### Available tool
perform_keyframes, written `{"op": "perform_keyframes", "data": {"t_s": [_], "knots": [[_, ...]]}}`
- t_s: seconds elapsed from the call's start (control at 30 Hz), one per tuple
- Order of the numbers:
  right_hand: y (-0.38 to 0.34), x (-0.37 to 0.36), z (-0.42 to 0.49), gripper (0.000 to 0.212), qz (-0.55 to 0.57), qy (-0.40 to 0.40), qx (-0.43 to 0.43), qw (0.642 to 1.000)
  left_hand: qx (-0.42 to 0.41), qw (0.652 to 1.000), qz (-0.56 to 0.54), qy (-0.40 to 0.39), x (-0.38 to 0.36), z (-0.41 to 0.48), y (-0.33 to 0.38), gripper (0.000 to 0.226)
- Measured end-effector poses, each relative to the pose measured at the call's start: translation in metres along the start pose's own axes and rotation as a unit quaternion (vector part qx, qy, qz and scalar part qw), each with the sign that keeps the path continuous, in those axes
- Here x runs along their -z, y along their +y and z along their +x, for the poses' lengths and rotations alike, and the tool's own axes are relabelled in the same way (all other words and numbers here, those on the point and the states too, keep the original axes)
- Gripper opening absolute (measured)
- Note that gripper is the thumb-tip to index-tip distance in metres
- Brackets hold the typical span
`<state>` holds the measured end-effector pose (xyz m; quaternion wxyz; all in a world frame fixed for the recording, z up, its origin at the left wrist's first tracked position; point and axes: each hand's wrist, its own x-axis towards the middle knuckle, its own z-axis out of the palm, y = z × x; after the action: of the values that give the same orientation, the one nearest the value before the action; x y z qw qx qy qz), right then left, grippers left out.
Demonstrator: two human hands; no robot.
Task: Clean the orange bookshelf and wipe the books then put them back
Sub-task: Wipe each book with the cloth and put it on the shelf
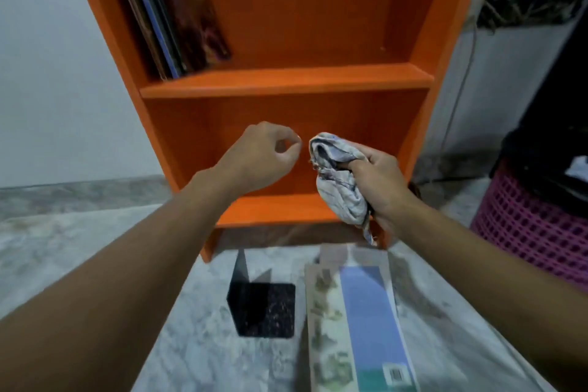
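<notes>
Now, before the bookshelf (pixel 286 79): right hand (pixel 381 181) grips a bunched cloth (pixel 340 191); left hand (pixel 264 156) curled, thumb meeting forefinger, holding nothing visible. Books (pixel 366 321) and bookend (pixel 264 309) lie on floor (pixel 95 248).

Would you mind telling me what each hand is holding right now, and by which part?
The right hand grips the bunched cloth around its middle, wad above the fist, tail below. The left hand is curled, holding nothing visible.

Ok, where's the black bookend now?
Head view, lower centre: black bookend stands on the floor, just left of the stacked books, before the orange bookshelf.
</notes>
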<state>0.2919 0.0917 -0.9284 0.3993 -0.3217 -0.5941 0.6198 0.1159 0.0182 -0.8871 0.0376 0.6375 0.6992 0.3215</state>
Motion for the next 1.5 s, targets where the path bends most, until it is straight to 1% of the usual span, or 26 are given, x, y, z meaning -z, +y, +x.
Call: {"op": "perform_keyframes", "data": {"t_s": [0.1,0.17,0.23,0.33,0.4,0.47,0.53,0.57,0.63,0.67,0.7,0.73,0.77,0.83,0.9,0.97,1.0,1.07,1.17,1.2,1.23,1.27,1.3,1.33,1.43,1.5], "knots": [[0.064,0.028,-0.020,0.025,0.038,0.048,-0.096,0.994,0.107,0.988,-0.086,-0.071,-0.067,-0.029,-0.009,0.025],[0.105,0.044,-0.036,0.018,0.069,0.088,-0.171,0.979,0.204,0.961,-0.121,-0.145,-0.115,-0.054,-0.019,0.037],[0.138,0.059,-0.051,0.016,0.049,0.118,-0.209,0.970,0.284,0.927,-0.131,-0.207,-0.161,-0.085,-0.033,0.045],[0.166,0.075,-0.070,0.022,0.004,0.136,-0.186,0.973,0.364,0.884,-0.142,-0.257,-0.211,-0.131,-0.054,0.011],[0.179,0.082,-0.082,0.034,-0.083,0.139,-0.112,0.980,0.410,0.861,-0.148,-0.262,-0.228,-0.151,-0.062,0.016],[0.191,0.082,-0.098,0.046,-0.253,0.101,-0.022,0.962,0.436,0.848,-0.191,-0.233,-0.237,-0.163,-0.068,0.020],[0.209,0.076,-0.116,0.059,-0.351,-0.014,0.020,0.936,0.462,0.831,-0.237,-0.198,-0.243,-0.168,-0.072,0.015],[0.221,0.071,-0.128,0.066,-0.407,-0.092,0.045,0.907,0.477,0.820,-0.256,-0.187,-0.246,-0.170,-0.074,0.014],[0.241,0.062,-0.144,0.076,-0.514,-0.225,0.139,0.816,0.484,0.809,-0.281,-0.182,-0.250,-0.171,-0.079,0.011],[0.253,0.062,-0.147,0.079,-0.539,-0.259,0.187,0.779,0.482,0.807,-0.285,-0.186,-0.250,-0.171,-0.081,0.011],[0.264,0.065,-0.147,0.082,-0.551,-0.267,0.229,0.757,0.484,0.804,-0.287,-0.192,-0.250,-0.170,-0.083,0.011],[0.270,0.069,-0.143,0.085,-0.551,-0.258,0.216,0.764,0.483,0.803,-0.287,-0.198,-0.249,-0.170,-0.084,0.010],[0.271,0.074,-0.136,0.085,-0.539,-0.230,0.182,0.790,0.481,0.804,-0.284,-0.202,-0.248,-0.169,-0.086,0.010],[0.274,0.092,-0.119,0.081,-0.515,-0.115,0.089,0.845,0.475,0.808,-0.279,-0.206,-0.248,-0.169,-0.087,0.009],[0.278,0.113,-0.095,0.076,-0.489,-0.015,0.003,0.872,0.479,0.802,-0.288,-0.209,-0.247,-0.169,-0.085,0.009],[0.274,0.129,-0.069,0.063,-0.385,0.094,-0.060,0.916,0.481,0.797,-0.294,-0.217,-0.248,-0.167,-0.085,0.007],[0.271,0.131,-0.059,0.056,-0.375,0.120,-0.068,0.917,0.481,0.796,-0.294,-0.221,-0.248,-0.167,-0.086,0.007],[0.262,0.116,-0.050,0.060,-0.451,0.088,-0.005,0.888,0.480,0.795,-0.295,-0.225,-0.247,-0.165,-0.087,0.008],[0.251,0.064,-0.054,0.077,-0.467,-0.061,0.112,0.875,0.483,0.788,-0.310,-0.222,-0.248,-0.166,-0.088,0.008],[0.252,0.044,-0.057,0.077,-0.482,-0.128,0.136,0.856,0.484,0.784,-0.320,-0.220,-0.248,-0.167,-0.087,0.008],[0.255,0.029,-0.056,0.076,-0.520,-0.181,0.171,0.817,0.486,0.780,-0.329,-0.217,-0.248,-0.167,-0.087,0.010],[0.261,0.019,-0.053,0.074,-0.537,-0.212,0.191,0.794,0.488,0.777,-0.334,-0.216,-0.249,-0.168,-0.087,0.013],[0.262,0.014,-0.049,0.074,-0.543,-0.211,0.195,0.789,0.490,0.774,-0.337,-0.217,-0.249,-0.169,-0.087,0.015],[0.263,0.015,-0.041,0.074,-0.544,-0.188,0.180,0.798,0.492,0.771,-0.339,-0.219,-0.249,-0.169,-0.087,0.017],[0.271,0.046,-0.009,0.068,-0.506,-0.062,0.107,0.854,0.493,0.768,-0.345,-0.221,-0.247,-0.169,-0.087,0.012],[0.273,0.076,0.015,0.053,-0.491,0.024,0.049,0.869,0.491,0.764,-0.353,-0.224,-0.246,-0.169,-0.087,0.011]]}}
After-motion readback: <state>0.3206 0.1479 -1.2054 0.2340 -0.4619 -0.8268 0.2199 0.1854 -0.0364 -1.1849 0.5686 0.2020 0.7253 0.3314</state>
